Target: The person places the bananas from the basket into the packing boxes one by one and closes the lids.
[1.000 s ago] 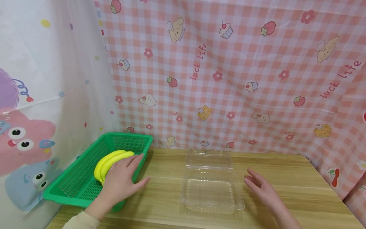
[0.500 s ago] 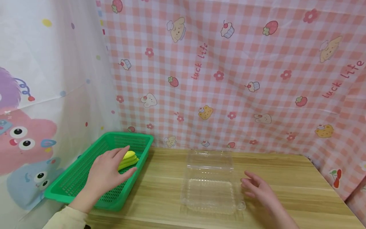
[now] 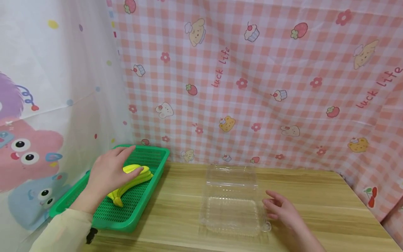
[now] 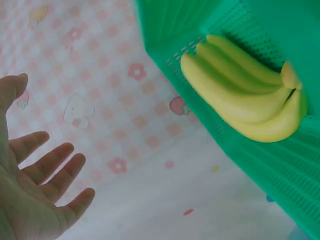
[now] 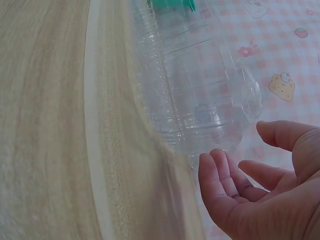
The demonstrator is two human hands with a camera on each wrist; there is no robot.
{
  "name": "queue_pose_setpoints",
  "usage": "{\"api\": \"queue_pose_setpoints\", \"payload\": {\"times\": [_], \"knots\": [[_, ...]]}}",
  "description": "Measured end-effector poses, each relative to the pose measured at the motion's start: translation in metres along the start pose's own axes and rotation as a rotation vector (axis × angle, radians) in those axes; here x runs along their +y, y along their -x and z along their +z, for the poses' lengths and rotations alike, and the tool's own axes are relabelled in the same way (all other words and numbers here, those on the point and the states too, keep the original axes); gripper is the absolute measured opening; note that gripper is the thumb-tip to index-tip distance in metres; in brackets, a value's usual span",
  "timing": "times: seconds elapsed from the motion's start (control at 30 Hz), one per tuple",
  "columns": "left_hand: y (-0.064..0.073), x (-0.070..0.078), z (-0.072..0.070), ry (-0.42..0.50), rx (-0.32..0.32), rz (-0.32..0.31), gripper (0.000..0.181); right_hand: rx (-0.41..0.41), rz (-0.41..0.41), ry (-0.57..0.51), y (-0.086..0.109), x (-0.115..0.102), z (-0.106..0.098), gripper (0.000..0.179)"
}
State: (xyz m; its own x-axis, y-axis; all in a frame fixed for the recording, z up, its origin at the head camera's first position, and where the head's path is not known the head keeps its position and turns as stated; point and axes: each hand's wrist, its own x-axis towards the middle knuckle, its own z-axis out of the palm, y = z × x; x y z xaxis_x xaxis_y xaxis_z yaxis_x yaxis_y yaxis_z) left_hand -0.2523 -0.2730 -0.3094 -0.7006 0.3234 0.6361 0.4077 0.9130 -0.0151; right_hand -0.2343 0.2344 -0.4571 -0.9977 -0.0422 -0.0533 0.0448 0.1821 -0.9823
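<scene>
A bunch of yellow bananas [image 3: 135, 180] lies in the green plastic basket [image 3: 127, 224], its stem end toward the near side. Over the basket's left part hovers my left hand [image 3: 108, 171], fingers extended and thumb apart, holding nothing. The left wrist view shows a gap between that hand [image 4: 42, 185] and the bananas [image 4: 240, 100]. A clear plastic clamshell box [image 3: 231, 215] sits with its lid raised on the table. Just right of the box is my right hand [image 3: 284, 211], its fingers loosely bent and holding nothing; whether they touch the box I cannot tell.
The wood-grain table [image 3: 324, 206] reaches back to a pink checked curtain [image 3: 239, 105]. A white printed curtain [image 3: 63, 122] hangs along the left, close to the basket. A small round tab [image 3: 266, 226] sticks out at the box's near right corner.
My left hand has drawn left, away from the bananas. The bunch now lies farther right in the basket and is turned differently. My right hand has shifted slightly left toward the box.
</scene>
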Motion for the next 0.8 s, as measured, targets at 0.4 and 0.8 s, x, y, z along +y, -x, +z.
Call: {"api": "queue_pose_setpoints", "payload": {"times": [0.4,0.8], "knots": [[-0.024,-0.013,0.008,0.02,-0.128,-0.074,0.067,-0.01,0.038,-0.04,0.002,-0.002,0.0,0.06],[-0.034,-0.031,0.035,0.043,-0.205,-0.152,0.066,0.011,0.041,-0.043,-0.001,0.0,0.003,0.058]]}}
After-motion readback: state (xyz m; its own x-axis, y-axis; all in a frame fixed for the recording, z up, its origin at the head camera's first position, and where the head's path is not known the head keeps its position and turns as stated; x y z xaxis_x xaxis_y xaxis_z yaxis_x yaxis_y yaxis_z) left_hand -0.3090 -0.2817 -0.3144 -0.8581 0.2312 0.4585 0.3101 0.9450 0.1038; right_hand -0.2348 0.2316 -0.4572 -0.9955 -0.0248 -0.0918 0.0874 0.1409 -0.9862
